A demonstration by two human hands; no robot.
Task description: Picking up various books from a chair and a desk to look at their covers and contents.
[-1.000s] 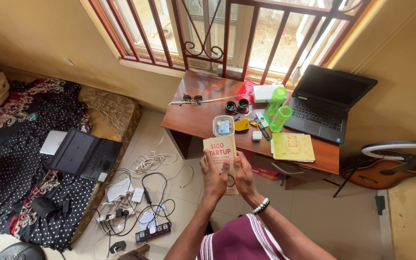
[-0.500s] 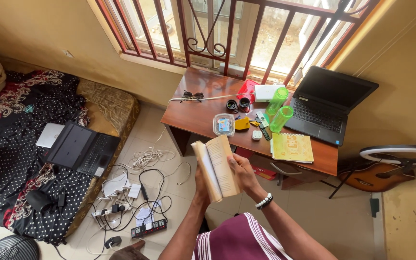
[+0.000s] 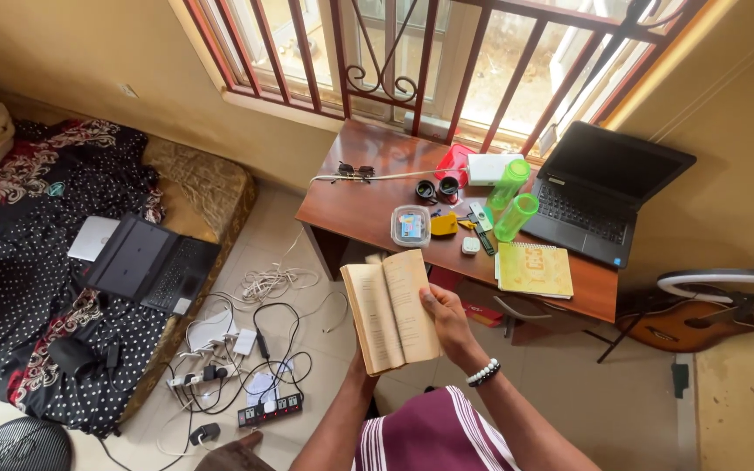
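Observation:
A paperback book (image 3: 390, 310) with yellowed pages is held open in front of me, above the tiled floor. My right hand (image 3: 449, 318) grips its right-hand page, thumb on the paper, a beaded bracelet on the wrist. My left hand is almost wholly hidden behind the book; only its forearm (image 3: 342, 419) shows, rising to the book's underside.
A wooden desk (image 3: 368, 196) under the barred window holds a black laptop (image 3: 599, 196), two green bottles (image 3: 508, 196), a yellow notebook (image 3: 532, 270) and small items. A second laptop (image 3: 150, 266) lies on the bed at left. Cables and power strips (image 3: 250, 375) litter the floor. A guitar (image 3: 691, 318) leans right.
The book was closed and upright with its cover toward me; it has been opened and now lies spread flat in both hands. The view has tilted slightly.

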